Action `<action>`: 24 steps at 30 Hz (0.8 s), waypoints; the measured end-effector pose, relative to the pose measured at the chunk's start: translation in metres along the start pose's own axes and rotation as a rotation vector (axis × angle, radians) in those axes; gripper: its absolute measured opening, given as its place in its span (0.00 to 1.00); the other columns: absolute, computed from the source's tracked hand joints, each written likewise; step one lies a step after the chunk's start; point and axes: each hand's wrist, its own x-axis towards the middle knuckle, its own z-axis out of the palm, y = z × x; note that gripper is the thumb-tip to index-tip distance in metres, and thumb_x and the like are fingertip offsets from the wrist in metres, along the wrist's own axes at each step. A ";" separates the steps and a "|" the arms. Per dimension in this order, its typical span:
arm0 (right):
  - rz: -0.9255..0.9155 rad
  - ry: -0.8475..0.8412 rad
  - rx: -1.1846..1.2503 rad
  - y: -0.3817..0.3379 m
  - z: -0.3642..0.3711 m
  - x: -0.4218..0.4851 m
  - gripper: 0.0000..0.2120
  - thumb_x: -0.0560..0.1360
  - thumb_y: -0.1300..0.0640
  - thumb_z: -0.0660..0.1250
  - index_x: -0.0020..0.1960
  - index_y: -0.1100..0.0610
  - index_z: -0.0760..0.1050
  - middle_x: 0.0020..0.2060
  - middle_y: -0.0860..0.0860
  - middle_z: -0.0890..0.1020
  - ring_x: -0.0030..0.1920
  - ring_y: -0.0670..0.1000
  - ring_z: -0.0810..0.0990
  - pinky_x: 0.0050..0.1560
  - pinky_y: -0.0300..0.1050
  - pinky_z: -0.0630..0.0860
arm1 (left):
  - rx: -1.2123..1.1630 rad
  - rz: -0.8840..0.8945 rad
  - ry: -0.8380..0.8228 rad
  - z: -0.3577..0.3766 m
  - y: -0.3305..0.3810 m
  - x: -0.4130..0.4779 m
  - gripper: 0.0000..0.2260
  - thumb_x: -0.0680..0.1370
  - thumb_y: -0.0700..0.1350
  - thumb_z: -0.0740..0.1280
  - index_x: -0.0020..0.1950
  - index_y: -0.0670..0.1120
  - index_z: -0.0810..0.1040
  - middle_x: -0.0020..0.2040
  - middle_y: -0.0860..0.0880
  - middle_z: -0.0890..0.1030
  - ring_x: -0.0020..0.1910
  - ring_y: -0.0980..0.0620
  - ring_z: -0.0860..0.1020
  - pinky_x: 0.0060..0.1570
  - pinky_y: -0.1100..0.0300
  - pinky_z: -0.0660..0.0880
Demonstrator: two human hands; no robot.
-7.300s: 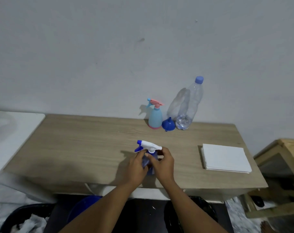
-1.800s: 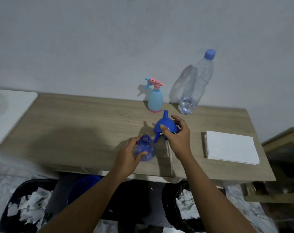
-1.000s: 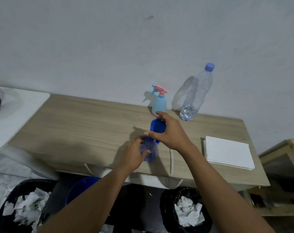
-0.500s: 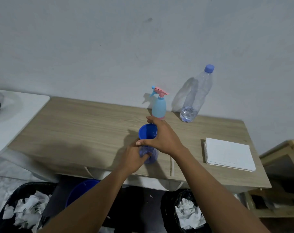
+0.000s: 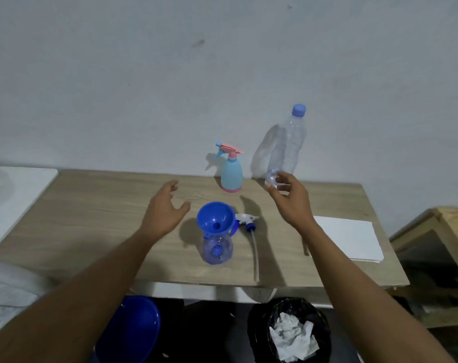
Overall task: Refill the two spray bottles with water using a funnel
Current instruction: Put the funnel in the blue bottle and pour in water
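Observation:
A blue funnel [image 5: 215, 220] sits in the neck of the clear blue spray bottle [image 5: 216, 250] near the table's front edge. Its white and blue spray head [image 5: 247, 221] with a long tube lies on the table just to the right. A light blue spray bottle with a pink trigger [image 5: 231, 170] stands at the back by the wall. Beside it stands a clear water bottle with a blue cap [image 5: 288, 148]. My left hand [image 5: 164, 209] hovers left of the funnel, fingers relaxed. My right hand [image 5: 290, 199] hangs in front of the water bottle's base, fingers loosely spread, holding nothing.
A stack of white paper [image 5: 349, 238] lies on the right of the wooden table [image 5: 91, 218]. Below the front edge are a blue basin [image 5: 133, 330] and a black bin with crumpled paper [image 5: 290, 331]. A wooden crate [image 5: 445, 231] stands at the right.
Both hands have let go of the funnel and the bottle. My right hand has moved back and right toward the water bottle; my left has drawn off to the left.

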 end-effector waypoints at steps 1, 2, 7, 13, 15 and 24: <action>0.010 0.022 0.000 0.001 -0.009 0.009 0.23 0.76 0.51 0.72 0.69 0.57 0.74 0.57 0.49 0.81 0.55 0.51 0.82 0.51 0.41 0.77 | -0.021 0.030 0.022 -0.001 0.022 0.016 0.28 0.73 0.47 0.75 0.71 0.46 0.70 0.64 0.47 0.77 0.59 0.47 0.77 0.57 0.56 0.73; 0.014 0.045 -0.004 0.001 -0.017 0.020 0.24 0.76 0.52 0.72 0.69 0.58 0.73 0.58 0.50 0.81 0.54 0.52 0.82 0.50 0.39 0.75 | -0.047 0.068 0.029 0.001 0.046 0.031 0.27 0.73 0.48 0.74 0.70 0.46 0.71 0.63 0.48 0.78 0.57 0.48 0.77 0.55 0.57 0.73; 0.043 0.121 -0.049 -0.004 -0.050 0.076 0.28 0.77 0.49 0.71 0.73 0.57 0.68 0.65 0.53 0.77 0.57 0.54 0.81 0.58 0.47 0.77 | -0.124 0.212 -0.058 0.043 0.154 0.085 0.23 0.73 0.52 0.74 0.66 0.48 0.75 0.58 0.49 0.81 0.50 0.52 0.80 0.55 0.57 0.77; 0.076 -0.032 -0.050 -0.008 -0.063 0.120 0.33 0.78 0.52 0.70 0.78 0.55 0.60 0.73 0.54 0.71 0.65 0.57 0.76 0.67 0.56 0.74 | 0.007 0.226 -0.314 0.106 0.224 0.117 0.34 0.77 0.56 0.70 0.77 0.44 0.61 0.74 0.45 0.69 0.71 0.45 0.70 0.69 0.52 0.68; 0.067 -0.076 -0.023 -0.005 -0.063 0.124 0.32 0.78 0.56 0.70 0.78 0.55 0.60 0.73 0.55 0.71 0.68 0.56 0.75 0.69 0.56 0.73 | 0.011 0.196 -0.374 0.119 0.231 0.120 0.36 0.78 0.55 0.68 0.79 0.45 0.55 0.77 0.45 0.64 0.75 0.45 0.65 0.72 0.51 0.64; 0.006 -0.084 0.102 0.003 -0.065 0.082 0.31 0.78 0.66 0.66 0.78 0.54 0.62 0.73 0.50 0.72 0.66 0.53 0.78 0.67 0.51 0.75 | -0.103 0.123 -0.307 0.127 0.234 0.100 0.31 0.75 0.47 0.74 0.76 0.45 0.66 0.70 0.45 0.74 0.67 0.46 0.73 0.66 0.56 0.69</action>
